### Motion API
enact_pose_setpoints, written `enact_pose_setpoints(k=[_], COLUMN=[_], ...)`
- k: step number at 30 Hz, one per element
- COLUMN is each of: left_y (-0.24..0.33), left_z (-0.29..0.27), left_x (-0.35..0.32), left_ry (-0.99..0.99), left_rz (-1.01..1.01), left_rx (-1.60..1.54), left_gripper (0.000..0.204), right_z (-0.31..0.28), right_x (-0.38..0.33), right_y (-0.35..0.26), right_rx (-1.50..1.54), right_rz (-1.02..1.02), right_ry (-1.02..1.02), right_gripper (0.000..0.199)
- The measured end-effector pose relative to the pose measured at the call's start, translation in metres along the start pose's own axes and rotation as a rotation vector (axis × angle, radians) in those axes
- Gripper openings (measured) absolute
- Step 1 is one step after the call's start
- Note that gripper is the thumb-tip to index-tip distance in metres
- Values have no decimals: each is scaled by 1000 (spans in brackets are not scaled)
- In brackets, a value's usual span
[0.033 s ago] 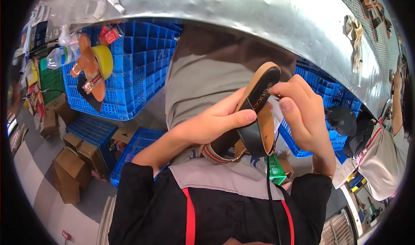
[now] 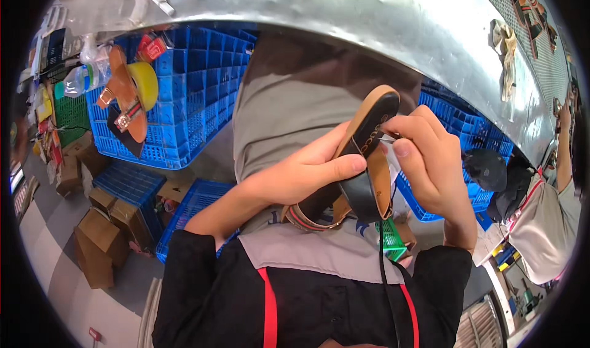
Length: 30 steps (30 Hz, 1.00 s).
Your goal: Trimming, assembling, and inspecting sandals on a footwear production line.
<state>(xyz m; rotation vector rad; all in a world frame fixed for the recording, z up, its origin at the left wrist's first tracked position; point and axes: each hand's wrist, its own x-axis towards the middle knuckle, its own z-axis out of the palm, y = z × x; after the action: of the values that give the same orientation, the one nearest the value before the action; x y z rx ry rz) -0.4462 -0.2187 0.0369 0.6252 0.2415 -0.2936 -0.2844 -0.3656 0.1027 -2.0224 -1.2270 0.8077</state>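
In my left hand (image 2: 313, 167) is a black sandal (image 2: 359, 191) with a tan edge, held tilted over my lap. My left thumb presses on its black strap, and the other fingers pass behind the sole. A striped strap with metal trim hangs at its lower end. At the insole's right edge, my right hand (image 2: 430, 157) has its fingers curled, the index fingertip against the printed part. A whitish sliver (image 2: 388, 140) shows beside the right thumb and index finger; what it is I cannot make out.
A metal worktop (image 2: 344, 16) curves across the far side. Blue crates (image 2: 203, 96) stand left, with a brown sandal (image 2: 130, 96) and yellow tape roll (image 2: 145, 84) at their edge. Cardboard boxes (image 2: 101, 243) lie lower left. Another person (image 2: 544, 231) is at far right.
My right fingertips have shifted very slightly at the insole's edge, and the whitish sliver below them shows more plainly. My left hand holds the sandal almost unmoved.
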Motion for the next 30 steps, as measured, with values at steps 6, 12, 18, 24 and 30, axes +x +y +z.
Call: enact_pose_setpoints(k=[6, 12, 18, 24, 30], left_y=[12, 5, 12, 8, 10], left_z=[1, 0, 0, -1, -6], left_x=[2, 0, 0, 0, 1], left_ry=[-44, -89, -119, -120, -128], left_rz=[-97, -105, -193, -166, -184], left_rx=[63, 63, -94, -98, 56], left_gripper=[63, 69, 92, 100, 106], right_z=[19, 21, 21, 21, 27], right_x=[-11, -12, -11, -12, -9], right_y=[10, 19, 23, 19, 18], right_rx=[-204, -354, -424, -409, -326], right_rz=[-208, -445, -515, -511, -494], right_ry=[124, 232, 306, 239, 322], right_gripper=[29, 32, 30, 38, 30])
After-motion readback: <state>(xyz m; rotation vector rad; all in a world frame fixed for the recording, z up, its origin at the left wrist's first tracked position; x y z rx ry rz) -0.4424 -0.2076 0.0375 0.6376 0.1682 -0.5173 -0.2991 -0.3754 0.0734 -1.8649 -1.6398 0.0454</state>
